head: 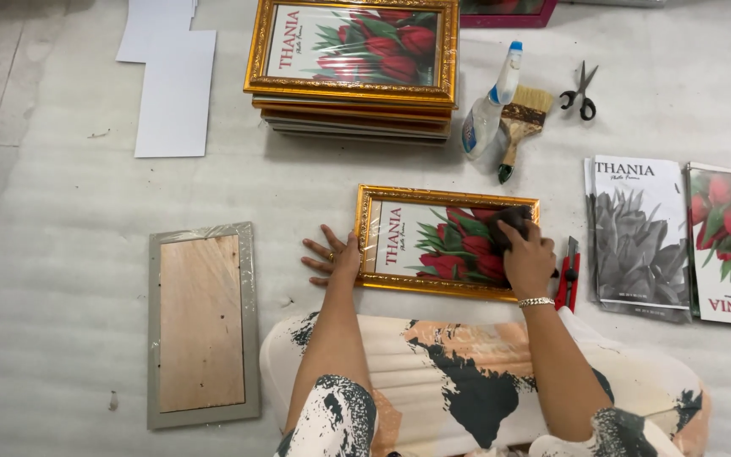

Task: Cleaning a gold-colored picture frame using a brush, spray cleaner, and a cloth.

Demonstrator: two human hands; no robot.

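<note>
A gold picture frame point(446, 199) with a red tulip print lies flat in front of me. My left hand point(332, 256) rests against its left edge, fingers spread on the white foam sheet point(69, 254). My right hand point(528, 258) presses a dark cloth point(509, 222) onto the glass near the frame's right end. A bracelet sits on that wrist.
A stack of gold frames point(353, 63) stands behind. A spray bottle point(488, 106), brush point(522, 127) and scissors point(581, 91) lie at the back right. A red utility knife point(568, 275) and printed sheets point(640, 237) lie right; a wooden backing board point(202, 326) lies left; white cards point(171, 80) lie at the back left.
</note>
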